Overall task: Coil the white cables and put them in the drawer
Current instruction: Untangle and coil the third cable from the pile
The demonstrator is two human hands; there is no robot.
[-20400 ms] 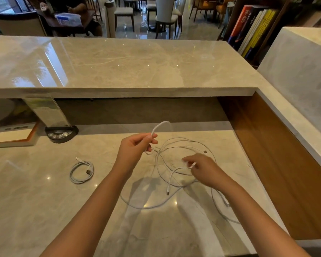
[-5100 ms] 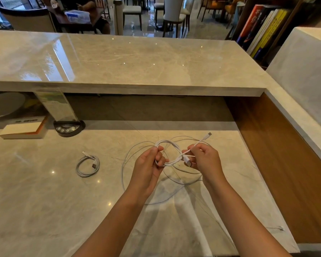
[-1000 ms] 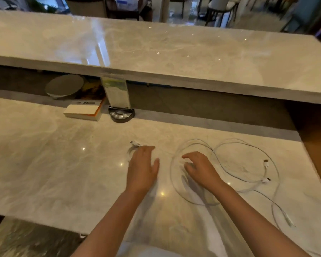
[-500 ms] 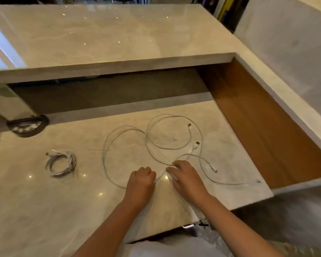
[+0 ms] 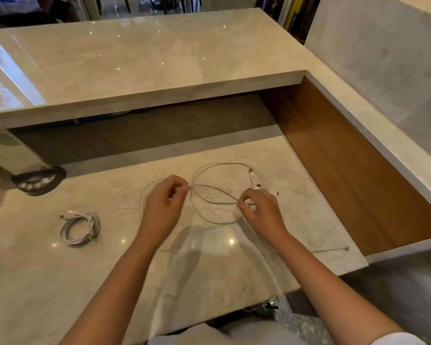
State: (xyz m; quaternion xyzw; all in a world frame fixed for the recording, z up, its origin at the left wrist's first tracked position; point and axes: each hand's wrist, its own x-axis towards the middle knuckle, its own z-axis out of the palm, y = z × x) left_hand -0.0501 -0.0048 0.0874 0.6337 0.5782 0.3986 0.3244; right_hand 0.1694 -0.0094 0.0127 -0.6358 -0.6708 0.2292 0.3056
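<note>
A long white cable (image 5: 217, 192) lies in loose loops on the marble desk (image 5: 35, 282) in the middle of the head view. My left hand (image 5: 163, 204) pinches one strand of it at about desk height. My right hand (image 5: 260, 211) pinches another strand a little to the right, with the cable stretched between both hands. Two plug ends (image 5: 251, 175) rest at the far right of the loops. A coiled bundle of white cables (image 5: 80, 226) sits on the desk to the left, apart from both hands. No drawer shows in this view.
A raised marble counter (image 5: 144, 66) overhangs the back of the desk. A wooden side panel (image 5: 353, 170) closes the right side. A black round base (image 5: 38, 180) with a clear stand is at the back left. The desk's front edge runs near my body.
Both hands have lifted off the desk and closed on strands of the loose cable, pulling it taut between them. The camera view has shifted slightly.
</note>
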